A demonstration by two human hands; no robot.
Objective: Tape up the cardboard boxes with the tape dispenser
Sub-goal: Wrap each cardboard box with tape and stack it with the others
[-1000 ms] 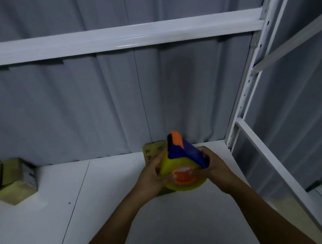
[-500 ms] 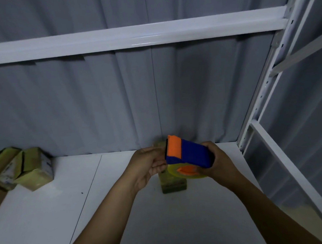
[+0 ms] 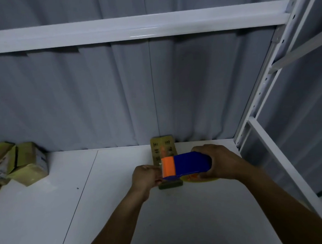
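Note:
A blue tape dispenser [image 3: 189, 164] with an orange front end and a yellowish tape roll lies sideways over a small cardboard box [image 3: 162, 149] near the back of the white shelf [image 3: 105, 207]. My right hand [image 3: 217, 161] grips the dispenser's blue body from the right. My left hand [image 3: 146, 175] sits at the orange end with its fingers curled, seemingly pinching the tape end by the box's left side; the tape itself is too thin to make out. The dispenser and hands hide the box's near half.
Several more cardboard boxes [image 3: 25, 164] are piled at the shelf's back left. A grey corrugated wall stands behind. A white crossbeam [image 3: 134, 29] runs overhead, and a perforated white upright [image 3: 257, 108] with a slanting rail borders the shelf on the right.
The dispenser has turned from upright to lying flat and has come down onto the small box. My left hand has dropped to the orange end.

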